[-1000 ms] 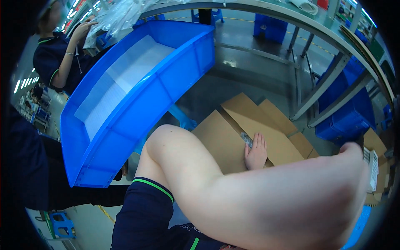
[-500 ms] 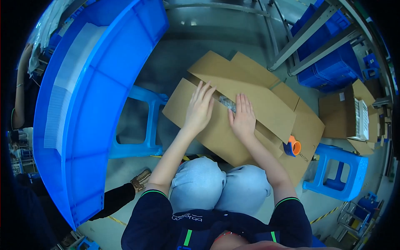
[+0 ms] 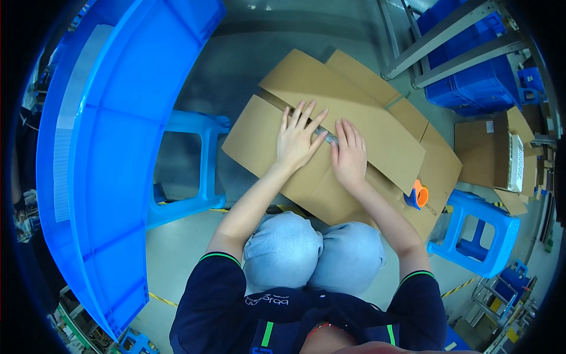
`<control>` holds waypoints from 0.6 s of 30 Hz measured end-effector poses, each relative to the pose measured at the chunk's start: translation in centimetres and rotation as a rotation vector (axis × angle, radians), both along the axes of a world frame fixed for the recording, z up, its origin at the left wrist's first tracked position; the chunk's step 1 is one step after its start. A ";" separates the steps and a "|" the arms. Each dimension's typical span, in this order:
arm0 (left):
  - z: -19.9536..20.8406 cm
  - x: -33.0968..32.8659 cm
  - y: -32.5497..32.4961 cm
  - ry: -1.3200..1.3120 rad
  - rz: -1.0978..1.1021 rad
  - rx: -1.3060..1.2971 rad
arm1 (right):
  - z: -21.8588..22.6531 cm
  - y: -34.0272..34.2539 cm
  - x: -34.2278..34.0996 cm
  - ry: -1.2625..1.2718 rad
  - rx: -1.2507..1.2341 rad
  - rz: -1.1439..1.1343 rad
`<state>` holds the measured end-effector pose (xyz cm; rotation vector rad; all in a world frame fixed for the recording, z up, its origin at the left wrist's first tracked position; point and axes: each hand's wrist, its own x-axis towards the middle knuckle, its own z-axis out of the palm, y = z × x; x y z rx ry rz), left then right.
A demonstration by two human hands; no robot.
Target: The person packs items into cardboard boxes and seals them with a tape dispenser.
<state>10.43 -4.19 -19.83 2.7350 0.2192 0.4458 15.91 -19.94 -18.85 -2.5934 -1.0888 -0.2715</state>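
In front of my knees sits a large cardboard box (image 3: 244, 138), its long top flaps folded inward with a narrow gap between them. Clear plastic wrapping (image 3: 325, 135) shows through that gap. My left hand (image 3: 299, 140) lies flat with spread fingers, its palm on the near flap and its fingertips reaching over the gap onto the far flap (image 3: 348, 103). Beside it, my right hand (image 3: 349, 154) presses flat across the same seam, fingers stretched out. An orange and blue tape dispenser (image 3: 417, 194) rests on the box's right end.
A big blue plastic bin (image 3: 127, 127) stands along the left, near a blue stool (image 3: 207, 162). To the right are another blue stool (image 3: 501, 239), an open cardboard box (image 3: 479, 156), blue crates (image 3: 457, 91) and a metal frame (image 3: 457, 72).
My left hand has shifted right toward my right hand, and its fingers have spread wider. The gap between the flaps looks narrower. The view has shifted slightly; the other person's shoe has left it.
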 end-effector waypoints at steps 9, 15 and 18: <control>0.0 0.3 0.2 -0.093 0.045 -0.239 | 3.0 0.1 1.2 0.469 -0.136 0.426; 0.0 0.8 1.8 -0.241 0.078 -0.569 | 2.3 3.3 -1.0 0.404 0.057 0.343; 0.4 1.4 2.7 -0.206 0.036 -0.593 | 2.3 3.5 -0.4 0.620 -0.097 0.105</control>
